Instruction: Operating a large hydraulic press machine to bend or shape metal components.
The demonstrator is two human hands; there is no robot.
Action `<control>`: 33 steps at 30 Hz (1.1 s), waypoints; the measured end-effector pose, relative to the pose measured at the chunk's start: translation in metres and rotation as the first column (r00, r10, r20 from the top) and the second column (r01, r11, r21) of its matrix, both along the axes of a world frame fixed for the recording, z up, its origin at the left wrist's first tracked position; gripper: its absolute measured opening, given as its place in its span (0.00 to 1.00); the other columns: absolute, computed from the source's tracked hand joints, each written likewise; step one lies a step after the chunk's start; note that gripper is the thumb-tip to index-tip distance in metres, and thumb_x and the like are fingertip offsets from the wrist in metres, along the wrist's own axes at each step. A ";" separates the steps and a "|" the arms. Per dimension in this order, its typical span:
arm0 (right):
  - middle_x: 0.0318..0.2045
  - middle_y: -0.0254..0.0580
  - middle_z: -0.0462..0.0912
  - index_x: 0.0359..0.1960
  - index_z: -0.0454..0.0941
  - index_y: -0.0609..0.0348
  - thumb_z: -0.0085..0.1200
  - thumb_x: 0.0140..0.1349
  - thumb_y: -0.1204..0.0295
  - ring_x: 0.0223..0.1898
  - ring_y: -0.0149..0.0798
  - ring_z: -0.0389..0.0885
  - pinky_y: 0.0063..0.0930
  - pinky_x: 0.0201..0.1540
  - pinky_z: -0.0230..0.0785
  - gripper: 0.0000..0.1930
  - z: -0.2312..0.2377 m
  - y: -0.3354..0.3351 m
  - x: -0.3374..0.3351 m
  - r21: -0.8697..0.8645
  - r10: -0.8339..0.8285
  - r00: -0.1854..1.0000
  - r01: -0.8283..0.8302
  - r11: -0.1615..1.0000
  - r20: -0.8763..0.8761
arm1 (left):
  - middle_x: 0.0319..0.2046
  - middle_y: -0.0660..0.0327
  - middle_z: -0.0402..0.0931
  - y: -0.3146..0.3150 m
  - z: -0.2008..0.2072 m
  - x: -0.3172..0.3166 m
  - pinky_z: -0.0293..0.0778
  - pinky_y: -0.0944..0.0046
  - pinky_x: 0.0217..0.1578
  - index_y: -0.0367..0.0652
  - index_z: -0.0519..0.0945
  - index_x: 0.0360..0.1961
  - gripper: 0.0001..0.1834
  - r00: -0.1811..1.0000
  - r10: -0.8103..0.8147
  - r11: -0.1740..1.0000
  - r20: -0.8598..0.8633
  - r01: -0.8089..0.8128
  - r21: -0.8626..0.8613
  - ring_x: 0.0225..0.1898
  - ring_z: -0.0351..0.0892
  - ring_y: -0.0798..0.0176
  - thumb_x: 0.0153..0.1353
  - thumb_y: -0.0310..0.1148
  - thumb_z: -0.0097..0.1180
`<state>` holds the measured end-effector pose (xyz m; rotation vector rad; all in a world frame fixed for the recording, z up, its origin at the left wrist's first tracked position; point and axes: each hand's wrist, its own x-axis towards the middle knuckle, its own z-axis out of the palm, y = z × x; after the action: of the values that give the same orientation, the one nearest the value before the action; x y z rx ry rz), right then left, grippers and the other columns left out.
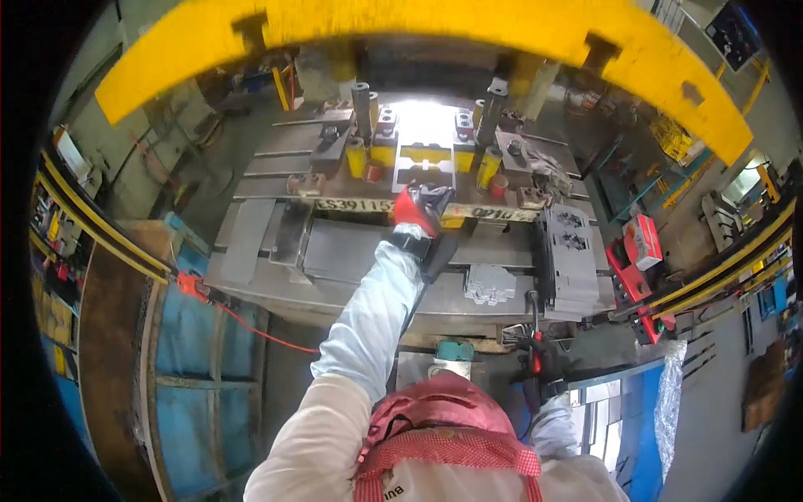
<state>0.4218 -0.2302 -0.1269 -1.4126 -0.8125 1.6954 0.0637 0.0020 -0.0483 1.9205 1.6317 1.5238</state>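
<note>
My left hand (421, 209), in a red and grey glove, reaches forward to the near edge of a flat sheet-metal piece (426, 177) on the press die. Its fingers look closed on that edge, though the fingertips are partly hidden. The sheet lies between the die's guide posts, with yellow blocks (425, 154) showing through its openings. Lower right, my right hand (539, 361), in a dark glove, is closed around a slim metal tool (534, 311) with a red part by the hand. The tool points up toward the table's front edge.
A yellow press guard (435, 29) arches overhead. Stacked cut metal parts (573, 259) stand on the bed's right, with a smaller pile (489, 284) nearby. Flat grey sheets (355, 249) lie left. A red-and-white box (642, 241) sits right; a red cable (268, 335) hangs left.
</note>
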 end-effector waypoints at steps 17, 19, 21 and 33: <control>0.33 0.34 0.75 0.62 0.58 0.54 0.52 0.57 0.74 0.24 0.23 0.69 0.18 0.26 0.66 0.30 0.145 0.098 -0.076 0.530 0.168 0.951 -0.287 0.798 0.261 | 0.51 0.47 0.70 0.008 0.007 -0.018 0.71 0.52 0.51 0.35 0.67 0.52 0.19 -0.082 -0.239 0.888 0.967 0.384 0.252 0.51 0.72 0.48 0.64 0.37 0.43; 0.27 0.29 0.74 0.60 0.61 0.58 0.51 0.58 0.71 0.24 0.21 0.68 0.19 0.24 0.64 0.27 0.164 0.164 -0.112 0.610 0.217 0.913 -0.394 0.688 0.345 | 0.54 0.46 0.67 0.001 0.011 -0.021 0.69 0.53 0.54 0.35 0.66 0.54 0.21 -0.088 -0.258 0.853 0.962 0.447 0.270 0.55 0.69 0.49 0.65 0.38 0.42; 0.28 0.29 0.74 0.56 0.65 0.59 0.51 0.58 0.68 0.26 0.21 0.69 0.19 0.26 0.63 0.24 0.176 0.235 -0.154 0.610 0.294 0.924 -0.383 0.694 0.246 | 0.55 0.47 0.66 -0.005 0.014 -0.023 0.68 0.53 0.55 0.35 0.65 0.55 0.22 -0.088 -0.269 0.844 0.959 0.459 0.279 0.56 0.68 0.48 0.66 0.39 0.39; 0.36 0.42 0.76 0.52 0.66 0.61 0.49 0.57 0.63 0.23 0.26 0.71 0.19 0.23 0.65 0.23 0.153 0.193 -0.137 0.555 0.391 0.920 -0.309 0.773 -0.032 | 0.53 0.47 0.68 -0.144 0.021 -0.060 0.70 0.57 0.48 0.33 0.63 0.58 0.26 0.491 -0.179 0.921 0.853 0.388 -0.030 0.49 0.73 0.54 0.61 0.37 0.34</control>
<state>0.2844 -0.0373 0.0258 -0.7644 -1.4103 1.6243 0.0034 -0.1420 -0.0273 0.9440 0.9042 1.6275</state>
